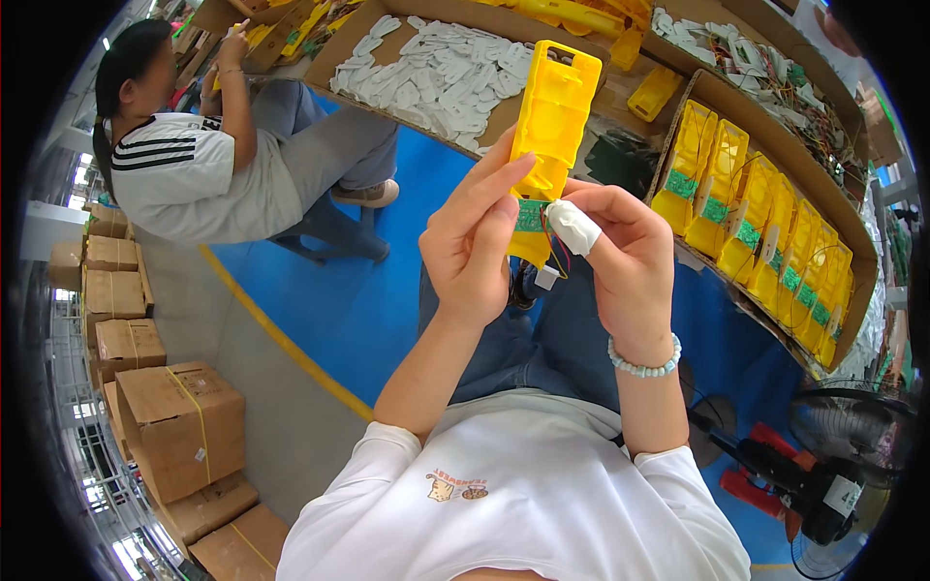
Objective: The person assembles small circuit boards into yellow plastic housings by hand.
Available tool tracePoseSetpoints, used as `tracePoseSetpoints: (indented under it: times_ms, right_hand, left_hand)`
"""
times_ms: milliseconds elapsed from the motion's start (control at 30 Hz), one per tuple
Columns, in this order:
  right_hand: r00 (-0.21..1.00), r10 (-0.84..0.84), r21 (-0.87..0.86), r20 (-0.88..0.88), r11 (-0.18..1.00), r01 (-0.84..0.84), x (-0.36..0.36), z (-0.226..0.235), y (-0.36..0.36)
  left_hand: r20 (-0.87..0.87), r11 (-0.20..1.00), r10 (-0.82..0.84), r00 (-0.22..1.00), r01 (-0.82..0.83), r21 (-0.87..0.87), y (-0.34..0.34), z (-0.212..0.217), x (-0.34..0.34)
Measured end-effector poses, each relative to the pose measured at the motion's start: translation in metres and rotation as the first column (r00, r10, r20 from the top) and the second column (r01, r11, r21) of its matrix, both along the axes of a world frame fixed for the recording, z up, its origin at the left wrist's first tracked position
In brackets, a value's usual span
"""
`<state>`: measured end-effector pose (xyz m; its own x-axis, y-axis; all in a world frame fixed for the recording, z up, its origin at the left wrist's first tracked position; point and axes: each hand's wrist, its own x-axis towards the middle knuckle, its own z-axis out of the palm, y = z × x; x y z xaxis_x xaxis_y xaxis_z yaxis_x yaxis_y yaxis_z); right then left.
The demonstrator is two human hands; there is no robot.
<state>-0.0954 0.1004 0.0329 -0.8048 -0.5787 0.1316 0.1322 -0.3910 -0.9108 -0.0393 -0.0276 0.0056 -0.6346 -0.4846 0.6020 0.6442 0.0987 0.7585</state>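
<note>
A long yellow plastic housing (554, 108) is held tilted up in front of my chest, its open inner side toward me. My left hand (470, 237) grips its lower half, the thumb lying on the front beside a small green circuit board (530, 215). Red and black wires (557, 250) run from the board down to a small white connector (546, 278). My right hand (630, 247) is closed at the housing's right edge, its white-wrapped thumb (573, 228) against the end of the board. Its other fingertips are hidden behind the housing.
A cardboard tray (686, 254) at right holds several yellow housings with green boards. White plastic pieces (436, 73) fill a box ahead. Another person (194, 165) sits at the left. Stacked cartons (184, 426) stand at the lower left, a black fan (833, 484) at the lower right.
</note>
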Motion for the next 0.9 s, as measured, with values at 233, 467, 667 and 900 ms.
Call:
tracePoseSetpoints:
  times_ms: [233,467,667,900]
  right_hand:
    - [1.0,-0.012,-0.022,0.016,1.0,0.012,0.002,-0.001,-0.002]
    - [0.999,-0.032,-0.019,0.027,0.999,0.033,0.004,0.002,0.0]
    - [0.999,-0.05,-0.023,0.009,0.998,0.05,0.003,0.0,0.002]
    - [0.999,0.022,-0.052,0.029,0.998,-0.021,0.0,-0.005,0.001]
  left_hand:
    - [0.044,0.989,0.122,0.992,-0.118,-0.089,0.001,0.0,0.003]
    - [0.047,0.99,0.123,0.991,-0.119,-0.071,0.005,-0.003,0.001]
    - [0.057,0.979,0.18,0.982,-0.173,-0.104,0.009,-0.003,0.003]
    - [0.051,0.987,0.143,0.988,-0.146,0.072,0.016,-0.004,0.011]
